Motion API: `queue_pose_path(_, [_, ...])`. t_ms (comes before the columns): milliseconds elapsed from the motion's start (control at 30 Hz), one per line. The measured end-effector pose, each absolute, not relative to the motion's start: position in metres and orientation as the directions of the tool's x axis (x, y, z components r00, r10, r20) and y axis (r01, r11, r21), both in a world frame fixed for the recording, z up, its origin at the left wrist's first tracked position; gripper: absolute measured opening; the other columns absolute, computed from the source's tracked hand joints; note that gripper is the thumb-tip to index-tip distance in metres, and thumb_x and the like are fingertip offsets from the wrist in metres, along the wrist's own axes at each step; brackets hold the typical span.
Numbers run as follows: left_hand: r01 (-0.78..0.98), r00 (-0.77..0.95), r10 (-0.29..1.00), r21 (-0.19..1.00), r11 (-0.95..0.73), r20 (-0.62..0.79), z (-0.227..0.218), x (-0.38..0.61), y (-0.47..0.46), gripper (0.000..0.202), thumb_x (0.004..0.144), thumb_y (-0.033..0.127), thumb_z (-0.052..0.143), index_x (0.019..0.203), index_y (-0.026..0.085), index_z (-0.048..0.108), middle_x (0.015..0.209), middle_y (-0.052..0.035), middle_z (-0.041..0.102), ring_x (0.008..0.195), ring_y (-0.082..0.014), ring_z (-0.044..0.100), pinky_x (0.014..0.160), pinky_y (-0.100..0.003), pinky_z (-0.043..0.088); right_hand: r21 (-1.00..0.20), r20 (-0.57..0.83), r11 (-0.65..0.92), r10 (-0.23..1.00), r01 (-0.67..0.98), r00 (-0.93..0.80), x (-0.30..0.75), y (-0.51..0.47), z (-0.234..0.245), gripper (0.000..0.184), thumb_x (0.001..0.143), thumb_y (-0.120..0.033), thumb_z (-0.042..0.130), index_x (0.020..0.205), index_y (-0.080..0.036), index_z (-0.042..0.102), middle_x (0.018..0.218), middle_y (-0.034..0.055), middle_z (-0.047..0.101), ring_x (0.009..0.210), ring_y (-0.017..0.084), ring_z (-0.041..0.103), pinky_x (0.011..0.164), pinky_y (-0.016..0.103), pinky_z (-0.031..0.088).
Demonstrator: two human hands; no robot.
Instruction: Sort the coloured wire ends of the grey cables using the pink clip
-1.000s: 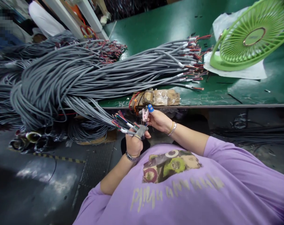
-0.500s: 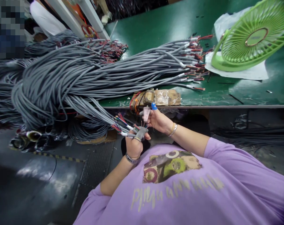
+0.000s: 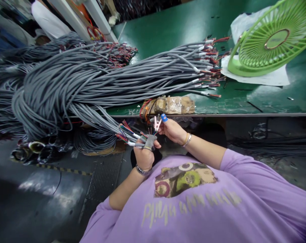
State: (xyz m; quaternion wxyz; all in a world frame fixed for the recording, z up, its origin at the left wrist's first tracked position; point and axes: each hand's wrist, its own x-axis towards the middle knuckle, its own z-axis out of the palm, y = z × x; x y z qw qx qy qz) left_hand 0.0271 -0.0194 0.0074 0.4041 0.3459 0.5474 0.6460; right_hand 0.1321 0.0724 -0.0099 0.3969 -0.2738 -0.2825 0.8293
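Note:
My left hand is closed around the end of a grey cable, with a flat grey piece lying over the thumb and fingers. Thin coloured wires fan out of this end. Just to the right, my right hand pinches a small pale pink clip, its two prongs spread in a V close to the wire tips. A blue cover wraps one fingertip of that hand. Other cable ends with white sleeves and bared coloured wires lie beside my left hand.
A large bundle of grey cables lies over the green bench. At the bench edge sits a wooden block with tape and wires. A green fan stands at the right. Coiled cables are below the bench.
The pink clip has turned, so its V shape now shows. My left hand has tilted slightly, and the wires at the cable end point more upright. My right hand has barely shifted.

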Motion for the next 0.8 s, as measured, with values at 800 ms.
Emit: queue_pose_path(800, [-0.082, -0.382, 0.924, 0.995, -0.052, 0.017, -0.005, 0.018, -0.029, 0.02, 0.077, 0.035, 0.07, 0.075, 0.016, 0.066, 0.057, 0.001, 0.066, 0.049, -0.0131, 0.064, 0.05, -0.024, 0.053, -0.62, -0.244, -0.715, 0.567, -0.323, -0.787, 0.15, 0.07, -0.015, 0.052, 0.073, -0.065, 0.067, 0.078, -0.014, 0.062, 0.069, 0.0012, 0.06, 0.056, 0.009, 0.049, 0.051, 0.02, 0.042])
